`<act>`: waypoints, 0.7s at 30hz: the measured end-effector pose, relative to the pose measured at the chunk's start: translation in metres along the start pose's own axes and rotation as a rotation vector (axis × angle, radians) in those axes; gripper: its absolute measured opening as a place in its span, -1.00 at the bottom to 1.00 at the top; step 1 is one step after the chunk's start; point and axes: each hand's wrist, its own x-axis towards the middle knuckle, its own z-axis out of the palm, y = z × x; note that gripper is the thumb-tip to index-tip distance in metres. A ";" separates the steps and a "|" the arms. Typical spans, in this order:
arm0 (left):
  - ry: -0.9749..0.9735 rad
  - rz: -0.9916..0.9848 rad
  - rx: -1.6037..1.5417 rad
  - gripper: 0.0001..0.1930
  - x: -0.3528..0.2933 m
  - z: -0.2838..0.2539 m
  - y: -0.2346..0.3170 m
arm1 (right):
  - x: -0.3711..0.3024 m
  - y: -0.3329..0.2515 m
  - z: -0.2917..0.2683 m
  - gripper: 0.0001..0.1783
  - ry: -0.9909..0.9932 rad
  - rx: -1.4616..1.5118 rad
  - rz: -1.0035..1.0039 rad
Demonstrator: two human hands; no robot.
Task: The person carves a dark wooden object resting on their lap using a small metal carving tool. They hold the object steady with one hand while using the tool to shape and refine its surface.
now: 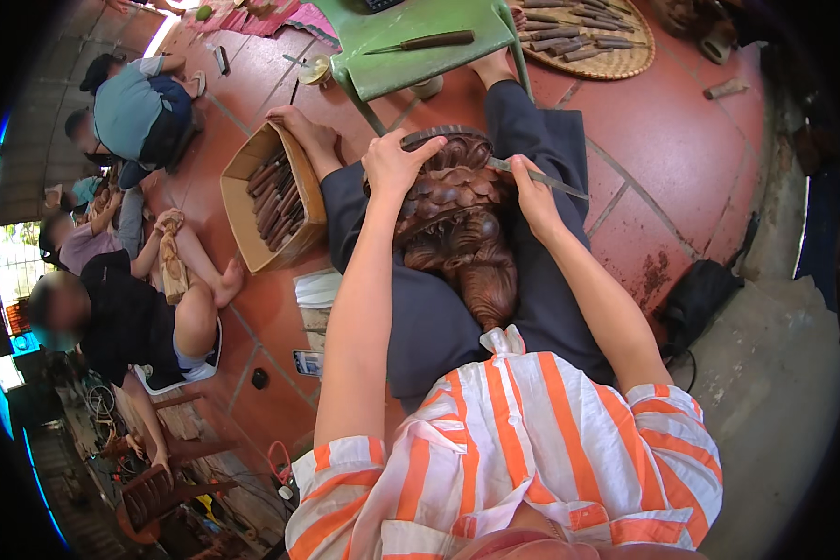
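Observation:
A dark brown carved wooden figure lies between my thighs, its round, flat-edged end away from me and a tapering end close to my shirt. My left hand is closed on the round end, thumb across the top by the rim. In my right hand I grip a thin, flat metal tool, file-like in shape. One end of it meets the carving's right side, and the other sticks out to the right over my leg. The carving partly hides my left fingertips.
Ahead stands a green plastic stool with a wooden-handled carving knife on it. A cardboard box of wooden-handled tools is at left, a woven tray of more tools at far right. Several people sit at left; one holds a pale carving. A black bag lies at right.

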 end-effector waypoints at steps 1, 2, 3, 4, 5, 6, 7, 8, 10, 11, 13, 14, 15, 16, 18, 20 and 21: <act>-0.006 -0.009 -0.030 -0.40 -0.001 0.001 -0.004 | 0.001 -0.002 0.001 -0.59 -0.032 0.032 -0.018; -0.011 -0.019 -0.059 -0.42 -0.002 0.001 -0.009 | 0.001 -0.004 0.002 -0.59 -0.064 0.064 -0.037; -0.016 -0.030 -0.088 -0.44 -0.003 0.002 -0.013 | 0.001 -0.007 0.002 -0.60 -0.071 0.045 -0.046; -0.043 -0.083 -0.147 -0.43 -0.005 0.000 -0.015 | 0.001 -0.010 0.003 -0.60 -0.082 0.027 -0.052; -0.069 -0.137 -0.206 -0.42 -0.007 -0.003 -0.018 | 0.000 -0.013 0.004 -0.61 -0.093 0.008 -0.059; -0.095 -0.192 -0.264 -0.40 -0.009 -0.004 -0.020 | -0.001 -0.017 0.005 -0.61 -0.102 -0.034 -0.057; -0.073 -0.188 -0.276 -0.41 -0.011 -0.005 -0.025 | -0.005 -0.023 0.007 -0.61 -0.116 -0.077 -0.057; -0.052 -0.185 -0.288 -0.41 -0.014 -0.006 -0.029 | -0.008 -0.026 0.010 -0.61 -0.131 -0.120 -0.058; -0.033 -0.164 -0.304 -0.42 -0.016 -0.007 -0.031 | -0.009 -0.024 0.012 -0.63 -0.101 -0.088 -0.061; -0.036 -0.147 -0.309 -0.42 -0.014 -0.006 -0.029 | -0.011 -0.023 0.011 -0.63 -0.082 -0.075 -0.060; -0.014 -0.099 -0.280 -0.45 -0.013 -0.005 -0.027 | -0.017 -0.022 0.011 -0.67 -0.019 0.030 -0.056; 0.012 -0.070 -0.246 -0.46 -0.013 -0.003 -0.028 | -0.021 -0.022 0.012 -0.68 0.011 0.083 -0.055; 0.038 -0.039 -0.212 -0.48 -0.014 -0.002 -0.029 | -0.027 -0.023 0.011 -0.70 0.022 0.029 -0.075; 0.025 -0.072 -0.239 -0.47 -0.015 -0.001 -0.028 | -0.035 -0.032 0.011 -0.71 0.033 -0.028 -0.094; 0.001 -0.126 -0.290 -0.44 -0.014 -0.001 -0.026 | -0.050 -0.044 0.010 -0.78 0.061 -0.168 -0.137; 0.023 -0.113 -0.291 -0.45 -0.015 -0.002 -0.026 | -0.058 -0.062 0.016 -0.91 0.070 -0.407 -0.500; 0.035 -0.107 -0.291 -0.45 -0.016 -0.002 -0.027 | -0.061 -0.068 0.017 -0.94 0.048 -0.527 -0.675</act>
